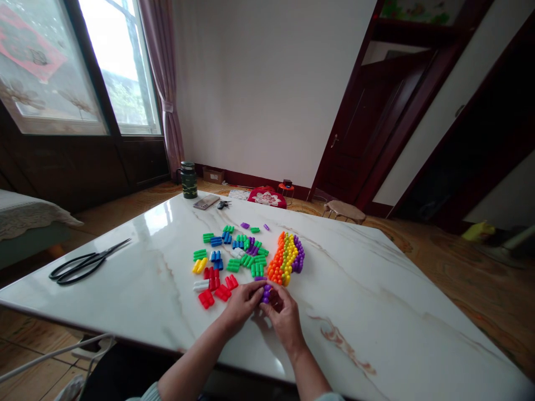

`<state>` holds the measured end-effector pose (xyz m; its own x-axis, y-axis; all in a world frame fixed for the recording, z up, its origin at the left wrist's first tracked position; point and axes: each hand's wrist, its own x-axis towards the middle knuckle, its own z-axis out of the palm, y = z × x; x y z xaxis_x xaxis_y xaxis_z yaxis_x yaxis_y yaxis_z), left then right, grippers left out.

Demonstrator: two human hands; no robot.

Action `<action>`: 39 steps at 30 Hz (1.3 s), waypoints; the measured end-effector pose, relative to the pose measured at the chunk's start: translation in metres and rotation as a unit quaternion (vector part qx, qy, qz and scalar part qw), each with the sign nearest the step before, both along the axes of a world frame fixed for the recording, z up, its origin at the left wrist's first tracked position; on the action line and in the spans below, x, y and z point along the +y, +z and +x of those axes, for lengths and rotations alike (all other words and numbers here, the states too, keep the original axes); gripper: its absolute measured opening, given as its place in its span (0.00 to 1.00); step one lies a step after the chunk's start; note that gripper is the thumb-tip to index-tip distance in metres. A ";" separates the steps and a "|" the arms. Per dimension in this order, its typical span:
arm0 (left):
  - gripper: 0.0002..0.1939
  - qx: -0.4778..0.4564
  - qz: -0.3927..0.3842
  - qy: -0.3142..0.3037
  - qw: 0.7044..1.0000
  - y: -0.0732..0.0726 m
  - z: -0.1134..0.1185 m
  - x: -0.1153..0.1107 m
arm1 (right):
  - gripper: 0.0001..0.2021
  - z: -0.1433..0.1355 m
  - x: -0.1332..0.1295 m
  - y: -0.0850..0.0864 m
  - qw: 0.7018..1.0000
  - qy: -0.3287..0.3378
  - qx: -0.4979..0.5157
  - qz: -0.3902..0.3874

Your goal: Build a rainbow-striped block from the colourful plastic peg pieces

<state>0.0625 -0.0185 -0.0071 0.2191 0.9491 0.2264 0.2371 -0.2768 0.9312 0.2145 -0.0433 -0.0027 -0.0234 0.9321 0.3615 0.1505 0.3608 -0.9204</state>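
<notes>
Over the desk's near side point(167, 317), left hand point(246, 301) and right hand point(285, 316) are pinching purple beads point(266, 294), probably light, stiff, best held at each end.

We wear pale grey-green sleeves: the left sleeve point(151, 393) looks finely ribbed near its edge, and only a sliver of the right sleeve point(330, 397) shows. Our left forearm point(196, 353) and right forearm point(308, 374) are bare and slender. Our legwear point(125, 367) is nearly black, its details lost in shadow.
</notes>
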 end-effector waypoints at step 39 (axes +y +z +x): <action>0.22 -0.042 -0.066 0.009 0.997 0.002 0.006 -0.003 | 0.18 0.069 0.064 -0.019 0.952 -0.216 -0.207 0.062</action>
